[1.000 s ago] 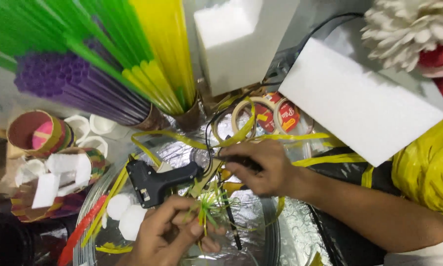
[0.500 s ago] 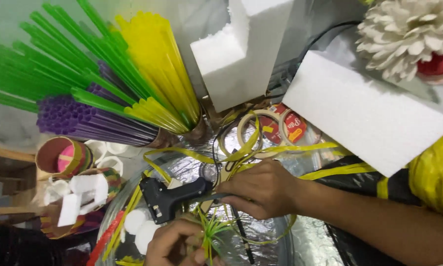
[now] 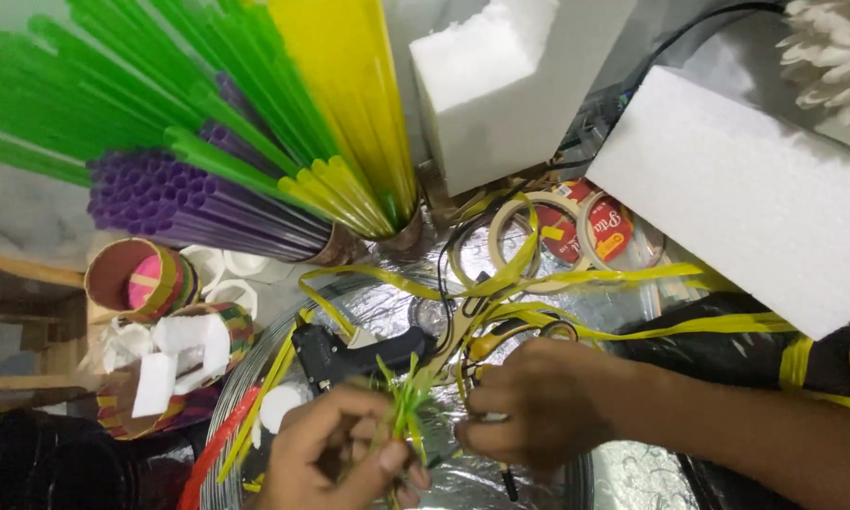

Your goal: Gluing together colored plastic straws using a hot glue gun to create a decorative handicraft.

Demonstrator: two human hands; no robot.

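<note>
While pinched, green strips (image 3: 401, 401) between hands.

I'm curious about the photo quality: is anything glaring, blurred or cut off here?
Head view: the crinkled silver foil tray throws bright glare; the left hand and right hand look slightly soft; the fluffy white paper flower is cropped by the frame edge.

We are seeing a small bunch of green strips (image 3: 404, 401) standing nearly upright at the lower centre of the frame, fanning outward at its top, pinched at its base.
</note>
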